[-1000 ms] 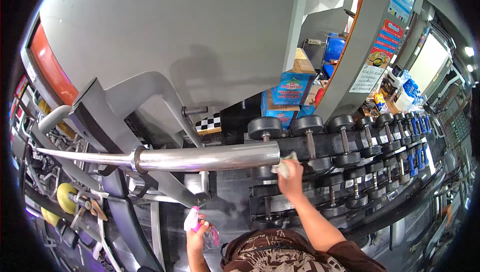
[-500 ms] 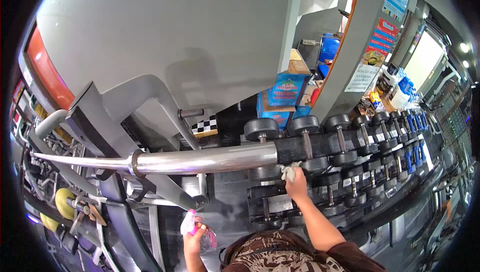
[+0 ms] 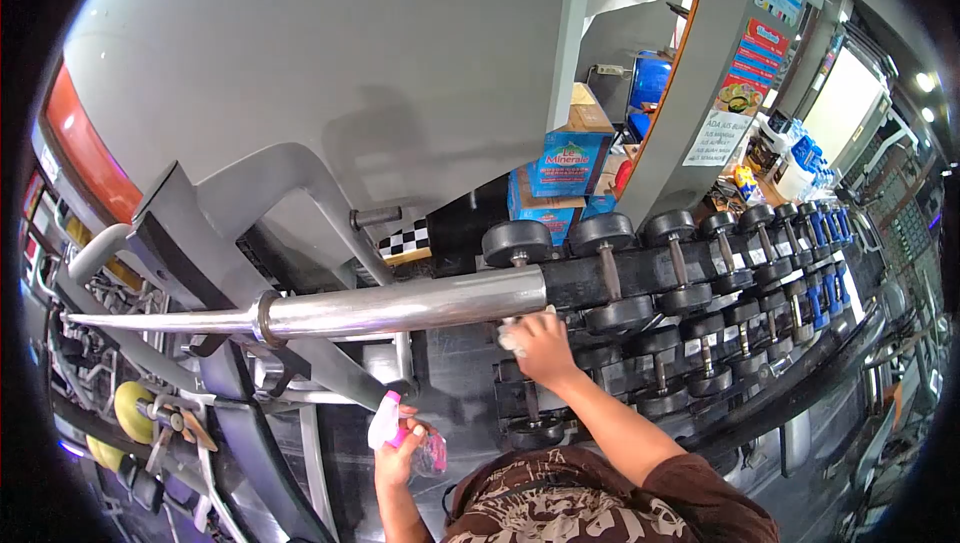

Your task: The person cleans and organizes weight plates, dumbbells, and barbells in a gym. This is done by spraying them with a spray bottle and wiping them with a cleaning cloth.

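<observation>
My right hand [image 3: 548, 351] is closed on a crumpled pale cloth [image 3: 513, 337]. The cloth is at the near head of the leftmost dumbbell in the upper row; hand and cloth cover most of that head, while the far head [image 3: 517, 243] shows behind the bar. Lower left, my left hand [image 3: 397, 460] grips a spray bottle [image 3: 384, 421] with a white and pink trigger top and a clear body. To the right of the cloth lies another black dumbbell [image 3: 610, 273] with a metal handle.
A thick chrome bar sleeve [image 3: 410, 313] juts across from the left, just above my right hand. Grey machine frame [image 3: 300, 173] stands behind it. More dumbbells [image 3: 680, 261] fill two rack rows rightward, blue ones [image 3: 820, 228] at the far end. Blue water cartons [image 3: 570, 161] are stacked behind.
My right hand has moved left with the cloth, from the gap beside the second dumbbell to the leftmost one. The left hand still holds the spray bottle. The view has shifted slightly.
</observation>
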`<state>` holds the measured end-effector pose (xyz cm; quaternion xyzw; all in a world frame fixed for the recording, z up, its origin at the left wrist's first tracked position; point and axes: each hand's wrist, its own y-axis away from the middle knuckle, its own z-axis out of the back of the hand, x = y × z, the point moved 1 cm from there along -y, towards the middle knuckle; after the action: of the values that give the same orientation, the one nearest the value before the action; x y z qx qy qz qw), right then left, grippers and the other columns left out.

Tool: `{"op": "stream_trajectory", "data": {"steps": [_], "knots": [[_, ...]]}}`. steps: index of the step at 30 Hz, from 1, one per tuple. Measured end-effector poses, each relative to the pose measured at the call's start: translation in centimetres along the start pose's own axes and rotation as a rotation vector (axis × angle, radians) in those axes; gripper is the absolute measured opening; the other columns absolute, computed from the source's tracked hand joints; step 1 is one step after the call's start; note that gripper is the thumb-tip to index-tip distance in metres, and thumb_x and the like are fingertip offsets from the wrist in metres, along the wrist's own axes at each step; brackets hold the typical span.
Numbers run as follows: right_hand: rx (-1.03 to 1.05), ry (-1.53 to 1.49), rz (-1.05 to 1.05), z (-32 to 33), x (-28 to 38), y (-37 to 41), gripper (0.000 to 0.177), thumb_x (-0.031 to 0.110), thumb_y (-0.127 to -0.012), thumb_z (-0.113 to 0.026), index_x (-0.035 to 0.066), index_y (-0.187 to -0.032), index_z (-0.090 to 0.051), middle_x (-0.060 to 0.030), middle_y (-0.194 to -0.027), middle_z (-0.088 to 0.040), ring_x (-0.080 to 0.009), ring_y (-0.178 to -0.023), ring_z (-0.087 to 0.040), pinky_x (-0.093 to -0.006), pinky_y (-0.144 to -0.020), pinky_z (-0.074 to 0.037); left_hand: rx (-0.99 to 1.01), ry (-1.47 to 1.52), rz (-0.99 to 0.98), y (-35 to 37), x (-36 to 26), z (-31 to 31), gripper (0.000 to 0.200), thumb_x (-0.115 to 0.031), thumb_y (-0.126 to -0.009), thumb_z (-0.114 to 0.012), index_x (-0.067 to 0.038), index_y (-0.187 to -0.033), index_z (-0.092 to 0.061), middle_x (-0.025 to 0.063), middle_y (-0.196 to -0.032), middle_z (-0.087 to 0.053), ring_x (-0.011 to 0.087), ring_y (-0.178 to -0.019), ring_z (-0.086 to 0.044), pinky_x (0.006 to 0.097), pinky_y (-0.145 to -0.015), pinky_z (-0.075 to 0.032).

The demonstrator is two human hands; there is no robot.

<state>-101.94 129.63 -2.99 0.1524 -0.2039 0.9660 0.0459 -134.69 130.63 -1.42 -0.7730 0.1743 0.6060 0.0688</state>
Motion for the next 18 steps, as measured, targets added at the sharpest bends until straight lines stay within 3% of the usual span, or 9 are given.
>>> {"op": "stream_trajectory", "data": {"steps": [2,5,8,9,13,15,17,18], "knots": [[-0.027,-0.153,-0.189,0.4,-2.4,1.7,0.047,0.007,-0.070,-0.076,0.015,-0.115,-0.063,-0.0113,-0.122,-0.056,-0.0363,-0.113,-0.049,-0.0460,-0.098,-0.042,-0.063,0.015,0.014,0.8,-0.2,0.6,0.036,0.000,-0.085,-0.068,0.000,-0.118,-0.054,0.0019,-0.077,-0.056,0.0191,-0.074,-0.062,0.0365,-0.075,-0.052],[-0.276,-0.357,-0.386,0.0,-6.7,4.6,0.040,0.006,-0.079,-0.072,0.005,-0.117,-0.058,-0.0203,-0.113,-0.062,-0.0430,-0.107,-0.058,-0.0476,-0.093,-0.047,-0.123,0.017,0.024,2.2,0.6,2.5,0.035,0.000,-0.084,-0.067,0.001,-0.117,-0.054,0.0025,-0.077,-0.056,0.0199,-0.074,-0.063,0.0368,-0.074,-0.053],[-0.208,-0.444,-0.701,0.9,-7.7,5.7,0.039,0.011,-0.083,-0.073,0.003,-0.117,-0.056,-0.0216,-0.110,-0.063,-0.0416,-0.106,-0.062,-0.0446,-0.093,-0.049,-0.171,0.069,0.053,2.8,1.1,3.4,0.035,0.000,-0.084,-0.067,0.002,-0.116,-0.053,0.0030,-0.077,-0.054,0.0196,-0.073,-0.062,0.0372,-0.075,-0.053],[-0.272,-0.419,-0.590,-0.4,-8.1,6.0,0.038,0.011,-0.084,-0.074,0.003,-0.116,-0.056,-0.0206,-0.105,-0.064,-0.0410,-0.100,-0.064,-0.0438,-0.088,-0.051,-0.164,0.064,0.053,2.5,1.0,3.0,0.036,0.000,-0.084,-0.066,0.002,-0.117,-0.053,0.0029,-0.077,-0.054,0.0195,-0.073,-0.062,0.0372,-0.075,-0.053],[-0.296,-0.369,-0.120,1.6,-2.2,1.6,0.047,0.001,-0.073,-0.077,0.008,-0.116,-0.058,-0.0160,-0.110,-0.059,-0.0389,-0.107,-0.057,-0.0446,-0.096,-0.046,-0.111,0.002,0.045,1.0,1.1,1.9,0.037,-0.001,-0.084,-0.067,0.001,-0.118,-0.054,0.0026,-0.078,-0.055,0.0186,-0.072,-0.060,0.0367,-0.075,-0.052],[-0.015,-0.325,-0.151,2.5,0.5,0.1,0.055,-0.001,-0.068,-0.076,0.012,-0.119,-0.060,-0.0156,-0.119,-0.050,-0.0393,-0.114,-0.051,-0.0455,-0.098,-0.044,-0.067,-0.080,0.031,-0.1,1.4,1.3,0.037,-0.004,-0.085,-0.067,-0.001,-0.118,-0.053,0.0036,-0.078,-0.056,0.0206,-0.072,-0.061,0.0393,-0.075,-0.051],[0.030,-0.080,-0.078,2.2,0.9,-0.2,0.058,0.000,-0.068,-0.075,0.016,-0.122,-0.059,-0.0144,-0.126,-0.051,-0.0396,-0.115,-0.050,-0.0473,-0.100,-0.045,-0.034,-0.058,0.020,-0.3,1.0,0.5,0.038,-0.004,-0.085,-0.068,-0.001,-0.119,-0.054,0.0035,-0.080,-0.057,0.0206,-0.074,-0.061,0.0395,-0.077,-0.051],[0.001,-0.110,-0.072,2.0,0.5,0.0,0.057,0.000,-0.068,-0.074,0.014,-0.121,-0.059,-0.0151,-0.126,-0.052,-0.0403,-0.115,-0.050,-0.0474,-0.100,-0.045,-0.021,-0.054,0.001,-0.4,0.8,0.2,0.038,-0.004,-0.085,-0.068,-0.001,-0.119,-0.054,0.0035,-0.080,-0.057,0.0206,-0.074,-0.061,0.0395,-0.078,-0.051]]}}
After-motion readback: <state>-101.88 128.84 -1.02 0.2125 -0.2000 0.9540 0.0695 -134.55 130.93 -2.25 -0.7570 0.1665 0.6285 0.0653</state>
